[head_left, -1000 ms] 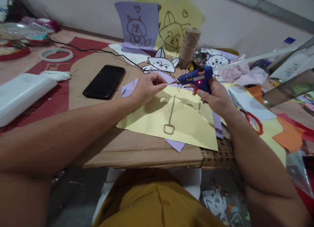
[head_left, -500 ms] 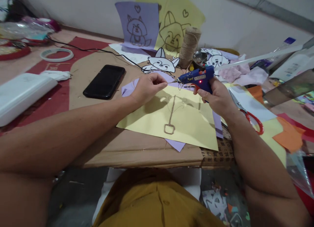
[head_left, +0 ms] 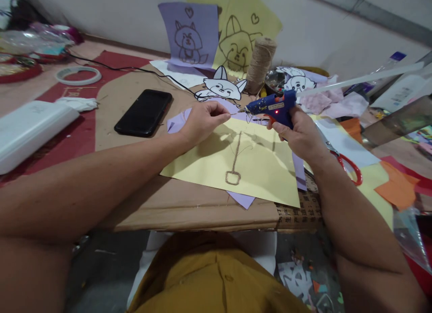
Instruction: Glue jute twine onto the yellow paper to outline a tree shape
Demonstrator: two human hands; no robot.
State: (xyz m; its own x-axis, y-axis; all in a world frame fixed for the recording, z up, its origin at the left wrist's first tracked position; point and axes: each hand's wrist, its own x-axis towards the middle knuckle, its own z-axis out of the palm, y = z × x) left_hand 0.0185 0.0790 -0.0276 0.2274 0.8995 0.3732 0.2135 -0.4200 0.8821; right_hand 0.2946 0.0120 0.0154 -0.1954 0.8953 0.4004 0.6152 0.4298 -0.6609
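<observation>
A blue hot glue gun (head_left: 270, 106) with a lit red light is in my right hand (head_left: 302, 133), fingers wrapped round its handle. Its nozzle points left at my left hand (head_left: 207, 121). The left thumb and forefinger pinch a short thin strand of twine (head_left: 234, 114), whose free end lies close to the nozzle; whether they touch I cannot tell. Below both hands lies a yellow sheet (head_left: 266, 178) with a line of twine (head_left: 237, 151) ending in a small twine square (head_left: 232, 178). Thin pencil-like curves show near the line's top.
Left of the sheet lies a black phone (head_left: 143, 112). Behind stand a twine spool (head_left: 261, 63), a fox cutout (head_left: 224, 85) and purple (head_left: 209, 20) and yellow drawings. Red-handled scissors (head_left: 351, 166) lie by my right forearm. A black cord (head_left: 131, 68) crosses the cardboard.
The glue gun's nozzle has drawn back slightly to the right, away from my left fingertips. My left hand has stayed in place, still pinching the strand.
</observation>
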